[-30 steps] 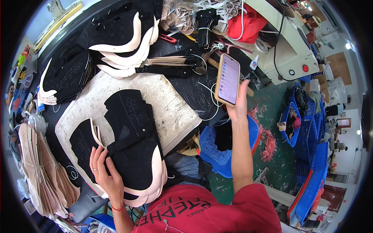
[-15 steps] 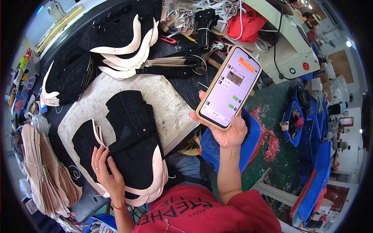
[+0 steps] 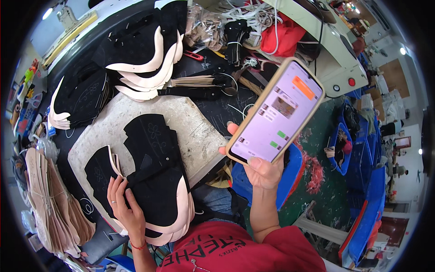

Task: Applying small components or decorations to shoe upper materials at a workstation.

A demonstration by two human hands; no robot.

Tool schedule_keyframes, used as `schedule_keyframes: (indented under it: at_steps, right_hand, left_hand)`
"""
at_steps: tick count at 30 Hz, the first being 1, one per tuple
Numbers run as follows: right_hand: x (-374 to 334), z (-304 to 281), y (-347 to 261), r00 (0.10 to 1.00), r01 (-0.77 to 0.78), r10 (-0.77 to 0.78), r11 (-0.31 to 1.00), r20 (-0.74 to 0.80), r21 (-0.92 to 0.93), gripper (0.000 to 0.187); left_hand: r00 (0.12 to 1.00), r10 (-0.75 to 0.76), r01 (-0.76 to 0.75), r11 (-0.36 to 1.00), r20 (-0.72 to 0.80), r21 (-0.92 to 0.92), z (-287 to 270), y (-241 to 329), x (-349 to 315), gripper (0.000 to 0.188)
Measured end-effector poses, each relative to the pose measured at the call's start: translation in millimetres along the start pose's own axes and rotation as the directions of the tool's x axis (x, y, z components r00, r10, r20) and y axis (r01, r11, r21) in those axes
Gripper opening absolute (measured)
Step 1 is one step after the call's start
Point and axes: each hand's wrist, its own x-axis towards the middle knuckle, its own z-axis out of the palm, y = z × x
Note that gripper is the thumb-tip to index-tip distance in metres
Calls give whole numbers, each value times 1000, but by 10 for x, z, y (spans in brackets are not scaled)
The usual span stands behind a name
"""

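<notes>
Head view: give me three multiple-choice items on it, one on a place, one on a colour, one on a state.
1. Where does the left hand rest?
A. on the stack of black shoe pieces
B. on the red scissors
C. on the blue bin

2. What colour is the bin under the phone?
A. yellow
B. blue
C. white

3. What state is the phone in?
A. lying face down on the slab
B. screen dark
C. held up in the right hand, screen lit

Answers:
1. A, its fingers lie flat on the black pieces on the pale slab.
2. B, the blue rim shows beside the right hand.
3. C, the thumb and fingers grip its lower end and the screen glows.
</notes>
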Motion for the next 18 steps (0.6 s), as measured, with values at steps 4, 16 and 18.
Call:
schedule_keyframes:
  at_steps: [4,16,18]
  right_hand:
    - [-19,90,0,997,79,-78,996,29,-30,71]
    - [-295,686,-171,919,137,-102,988,381,-66,55]
    - [-434,733,-260,905,86,-105,994,412,64,46]
  left_hand:
    - [1000,10,-9,1000,5,-5,-7,-3,8,22]
    - [999,-32,32,999,-1,6,-48,-54,-34,20]
    - [1000,-9,9,1000,4,-8,-52,-42,2,20]
